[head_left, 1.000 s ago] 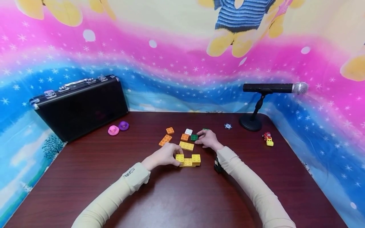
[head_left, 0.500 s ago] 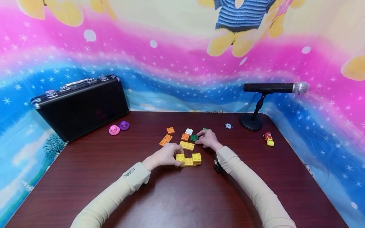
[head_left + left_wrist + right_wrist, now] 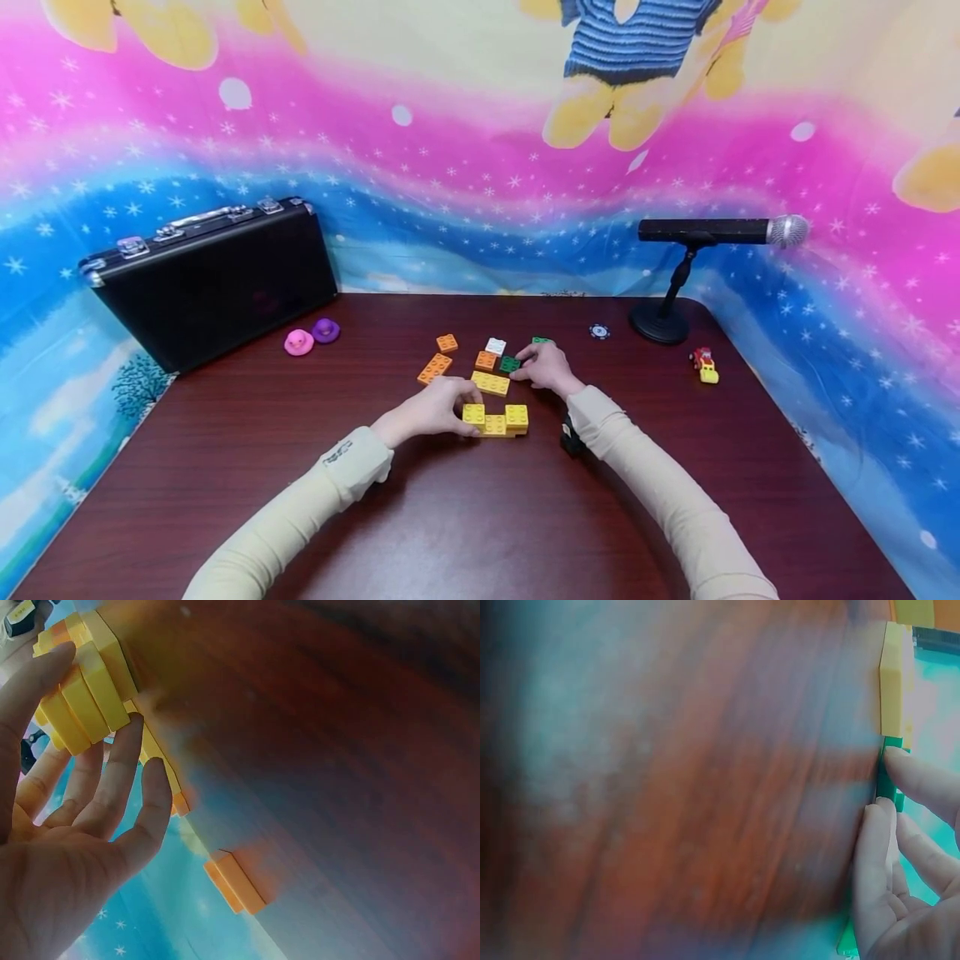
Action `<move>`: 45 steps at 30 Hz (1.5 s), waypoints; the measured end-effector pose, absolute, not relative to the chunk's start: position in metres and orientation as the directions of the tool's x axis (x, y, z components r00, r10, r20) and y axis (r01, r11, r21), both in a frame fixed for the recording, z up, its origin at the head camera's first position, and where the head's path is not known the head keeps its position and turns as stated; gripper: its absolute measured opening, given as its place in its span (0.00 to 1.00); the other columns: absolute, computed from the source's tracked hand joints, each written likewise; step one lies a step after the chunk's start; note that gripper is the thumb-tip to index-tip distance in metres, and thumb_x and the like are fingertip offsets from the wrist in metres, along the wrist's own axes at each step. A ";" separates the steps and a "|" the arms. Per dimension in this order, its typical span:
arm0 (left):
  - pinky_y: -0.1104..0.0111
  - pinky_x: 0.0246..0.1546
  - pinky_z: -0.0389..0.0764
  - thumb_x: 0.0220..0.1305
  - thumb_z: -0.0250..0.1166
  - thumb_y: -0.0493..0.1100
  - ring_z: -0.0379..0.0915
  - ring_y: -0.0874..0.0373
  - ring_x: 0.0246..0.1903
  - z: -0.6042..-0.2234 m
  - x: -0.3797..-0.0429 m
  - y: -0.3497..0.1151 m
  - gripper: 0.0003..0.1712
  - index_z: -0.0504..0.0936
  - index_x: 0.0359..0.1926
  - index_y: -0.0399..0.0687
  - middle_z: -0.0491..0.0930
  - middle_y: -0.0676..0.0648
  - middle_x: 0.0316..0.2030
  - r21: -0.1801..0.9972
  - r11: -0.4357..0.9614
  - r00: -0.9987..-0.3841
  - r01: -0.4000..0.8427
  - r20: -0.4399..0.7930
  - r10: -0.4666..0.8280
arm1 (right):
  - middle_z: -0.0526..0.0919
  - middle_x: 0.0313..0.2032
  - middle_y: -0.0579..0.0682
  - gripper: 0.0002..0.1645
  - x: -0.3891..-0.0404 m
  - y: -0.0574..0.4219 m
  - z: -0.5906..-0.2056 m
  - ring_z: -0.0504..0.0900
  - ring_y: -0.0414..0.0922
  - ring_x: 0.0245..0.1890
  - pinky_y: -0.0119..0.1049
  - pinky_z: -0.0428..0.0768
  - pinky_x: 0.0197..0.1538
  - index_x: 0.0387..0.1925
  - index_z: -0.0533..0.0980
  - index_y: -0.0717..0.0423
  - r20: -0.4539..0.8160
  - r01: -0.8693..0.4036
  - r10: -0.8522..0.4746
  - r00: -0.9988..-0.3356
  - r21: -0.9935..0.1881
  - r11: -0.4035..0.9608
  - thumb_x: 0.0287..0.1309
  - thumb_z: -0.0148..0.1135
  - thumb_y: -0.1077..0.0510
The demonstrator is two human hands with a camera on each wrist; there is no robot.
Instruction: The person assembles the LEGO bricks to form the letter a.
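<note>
My left hand point(image 3: 429, 408) grips the left end of a structure of stacked yellow toy building blocks point(image 3: 494, 424), thumb in front and fingers behind. In the left wrist view the yellow blocks point(image 3: 88, 697) sit between thumb and fingertips. My right hand point(image 3: 547, 367) pinches a small dark green block point(image 3: 509, 364) lying on the table; in the right wrist view, fingertips sit at both ends of the green block point(image 3: 887, 776). Beside it lie a long yellow block point(image 3: 490, 383) and an orange block point(image 3: 485, 360). Another green block point(image 3: 540, 340) is partly hidden behind the right hand.
A white block point(image 3: 496, 346) and orange blocks point(image 3: 435, 368) lie farther back. A black case point(image 3: 217, 287) and pink and purple ducks point(image 3: 298, 342) stand at the left. Right are a microphone on a stand point(image 3: 660, 321), a poker chip point(image 3: 599, 332) and a toy car point(image 3: 705, 365).
My right hand and the small green block have shifted very slightly toward me. The left hand stays on the yellow structure, with no visible change.
</note>
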State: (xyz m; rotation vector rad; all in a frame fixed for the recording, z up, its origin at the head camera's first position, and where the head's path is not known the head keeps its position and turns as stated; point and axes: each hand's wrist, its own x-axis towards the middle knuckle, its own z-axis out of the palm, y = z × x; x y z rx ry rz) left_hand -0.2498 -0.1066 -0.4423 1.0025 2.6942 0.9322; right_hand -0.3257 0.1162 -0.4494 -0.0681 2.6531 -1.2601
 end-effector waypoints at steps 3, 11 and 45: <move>0.72 0.31 0.74 0.40 0.75 0.48 0.73 0.63 0.27 -0.443 -0.249 -0.107 0.22 0.75 0.36 0.49 0.78 0.56 0.29 0.601 0.594 -0.786 0.535 0.096 0.611 | 0.76 0.36 0.53 0.18 -0.323 0.116 -0.449 0.77 0.44 0.28 0.34 0.79 0.28 0.38 0.79 0.54 -0.143 0.023 -0.134 -0.981 -0.762 0.648 0.42 0.72 0.56; 0.72 0.26 0.71 0.37 0.75 0.46 0.69 0.64 0.22 -0.443 -0.248 -0.107 0.22 0.73 0.32 0.49 0.75 0.58 0.23 0.571 0.616 -0.801 0.543 0.131 0.584 | 0.76 0.36 0.57 0.18 -0.316 0.121 -0.444 0.81 0.45 0.23 0.36 0.80 0.28 0.37 0.76 0.61 -0.075 -0.059 -0.213 -0.974 -0.828 0.558 0.42 0.70 0.60; 0.75 0.29 0.73 0.35 0.73 0.42 0.73 0.66 0.26 -0.442 -0.248 -0.107 0.23 0.77 0.37 0.43 0.79 0.55 0.26 0.584 0.606 -0.803 0.539 0.139 0.580 | 0.82 0.35 0.45 0.19 -0.257 0.091 -0.422 0.81 0.43 0.32 0.28 0.77 0.34 0.39 0.81 0.54 0.123 -0.541 -0.673 -0.729 -0.706 0.457 0.40 0.72 0.57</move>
